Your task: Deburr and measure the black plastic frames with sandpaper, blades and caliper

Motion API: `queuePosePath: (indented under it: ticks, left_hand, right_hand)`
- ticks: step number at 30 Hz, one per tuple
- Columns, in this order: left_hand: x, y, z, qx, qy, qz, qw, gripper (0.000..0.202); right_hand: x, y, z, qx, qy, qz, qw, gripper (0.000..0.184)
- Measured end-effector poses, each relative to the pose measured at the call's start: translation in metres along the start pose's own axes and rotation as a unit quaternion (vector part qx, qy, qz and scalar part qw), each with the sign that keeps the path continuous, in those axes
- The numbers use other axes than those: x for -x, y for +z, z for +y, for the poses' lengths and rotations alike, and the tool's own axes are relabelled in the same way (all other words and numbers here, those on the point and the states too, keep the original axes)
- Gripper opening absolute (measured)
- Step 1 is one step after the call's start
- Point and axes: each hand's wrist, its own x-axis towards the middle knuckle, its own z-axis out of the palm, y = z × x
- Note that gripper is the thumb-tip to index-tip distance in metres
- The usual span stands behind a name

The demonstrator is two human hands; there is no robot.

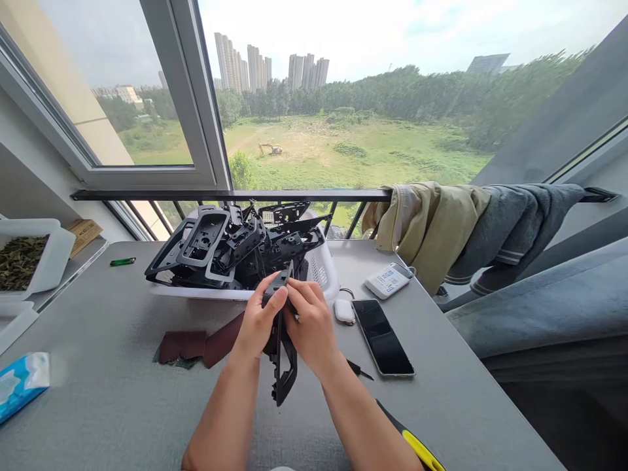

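Note:
Both hands grip one black plastic trim part point(283, 366) over the table, just in front of a white basket. My left hand point(261, 315) is closed around its upper left side, thumb lying on top. My right hand point(313, 320) is closed on the right side, fingertips close to the part's upper tip. The part's lower end, a narrow frame with a loop, hangs below the hands. Behind them the white basket point(328, 267) is heaped with similar black plastic parts point(245, 242). Pieces of dark red sandpaper point(184, 345) lie beside my left hand.
Right of the hands lie a phone point(384, 338), a white earbud case point(344, 311) and a white labelled device point(388, 280). A yellow-and-black handled tool point(417, 448) sits near my right forearm. At left are a tissue pack point(22, 386) and a green lighter point(122, 261). Clothes point(432, 222) hang over the railing.

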Motion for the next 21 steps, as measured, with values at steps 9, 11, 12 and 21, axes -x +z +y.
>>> queuePosePath:
  ticks: [9,11,12,21]
  left_hand:
    - [0.005,0.008,0.002,0.018,0.010,-0.030,0.999,0.053]
    - [0.004,0.005,0.003,0.040,-0.006,-0.013,0.999,0.056]
    - [0.002,0.003,0.004,0.049,-0.007,0.002,0.999,0.059]
    - [-0.001,-0.010,0.006,0.045,0.006,-0.002,0.999,0.061]
  right_hand:
    - [-0.003,-0.010,0.002,-0.002,0.009,0.018,1.000,0.035]
    - [-0.003,-0.015,-0.001,-0.019,-0.008,-0.053,0.998,0.038]
    - [-0.002,-0.018,-0.004,-0.034,-0.016,-0.094,0.995,0.039]
    - [-0.005,-0.019,-0.006,-0.135,0.048,-0.074,0.987,0.027]
